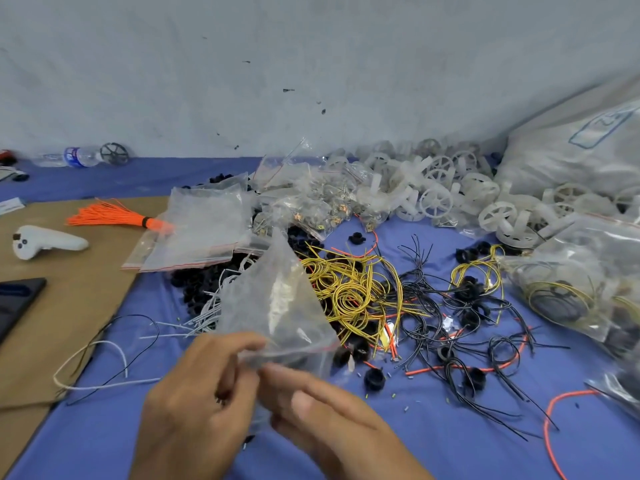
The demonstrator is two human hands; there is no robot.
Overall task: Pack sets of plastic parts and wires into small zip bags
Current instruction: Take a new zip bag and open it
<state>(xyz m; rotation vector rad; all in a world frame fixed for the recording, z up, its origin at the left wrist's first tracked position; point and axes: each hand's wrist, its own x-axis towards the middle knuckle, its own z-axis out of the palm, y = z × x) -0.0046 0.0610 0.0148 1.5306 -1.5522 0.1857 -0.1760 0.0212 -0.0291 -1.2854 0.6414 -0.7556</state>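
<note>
A small clear zip bag [277,306] with a red seal strip stands tilted above the blue cloth, held at its lower edge by both hands. My left hand [201,393] pinches the bag's mouth from the left. My right hand [322,414] grips the same edge from the right; it is blurred. Behind the bag lie coiled yellow wires [349,289], black wires [433,299], orange wires [460,368] and black plastic parts [374,379]. White plastic wheels [436,199] are piled at the back. Whether the bag holds anything is unclear.
A stack of empty zip bags [201,230] lies left of centre beside an orange wire bundle [110,216]. Filled bags [568,292] sit at the right. A white controller [45,242], a dark tablet [17,303] and loose white wires [100,362] lie on the cardboard [79,292].
</note>
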